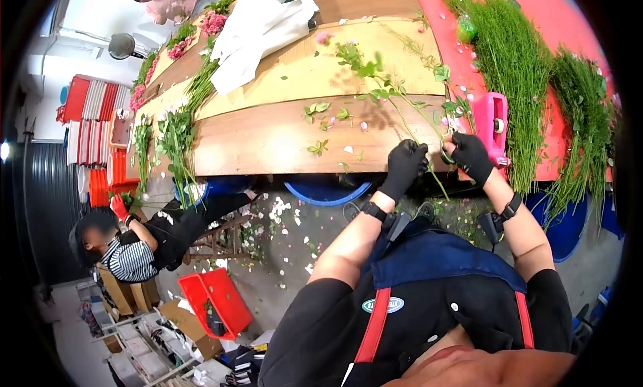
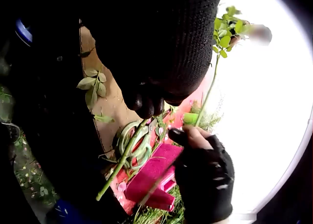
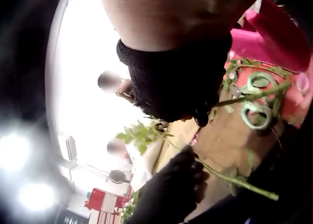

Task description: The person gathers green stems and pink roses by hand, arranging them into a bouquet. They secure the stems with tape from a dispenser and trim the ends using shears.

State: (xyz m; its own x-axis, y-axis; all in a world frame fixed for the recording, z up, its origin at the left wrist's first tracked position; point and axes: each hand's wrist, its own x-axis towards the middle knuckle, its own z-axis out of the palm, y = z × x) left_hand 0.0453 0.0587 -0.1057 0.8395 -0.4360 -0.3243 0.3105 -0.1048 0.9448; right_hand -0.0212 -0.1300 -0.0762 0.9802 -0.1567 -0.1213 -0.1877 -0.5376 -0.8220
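Observation:
My left hand [image 1: 406, 167], in a black glove, grips a long green stem [image 3: 234, 180]. Its cut lower end sticks out past the table edge, and leaves show at its far end. My right hand [image 1: 472, 158], gloved in black with bare fingertips showing in the left wrist view, pinches a second leafy stem [image 2: 209, 94]. Close by the right hand lie scissors with pale green handles [image 3: 257, 115]. A bright pink tape dispenser [image 1: 492, 129] stands just beyond that hand. Loose leaves [image 1: 317, 147] and petals lie on the wooden table [image 1: 254, 142] left of my hands.
Bundles of thin green stems [image 1: 512, 86] cover the red surface at right. White wrapping [image 1: 261, 35] and pink flowers [image 1: 213, 23] lie at the far left. Blue tubs [image 1: 328, 191] sit below the edge. Another person [image 1: 137, 253] sits at left; a red crate [image 1: 214, 303] is on the floor.

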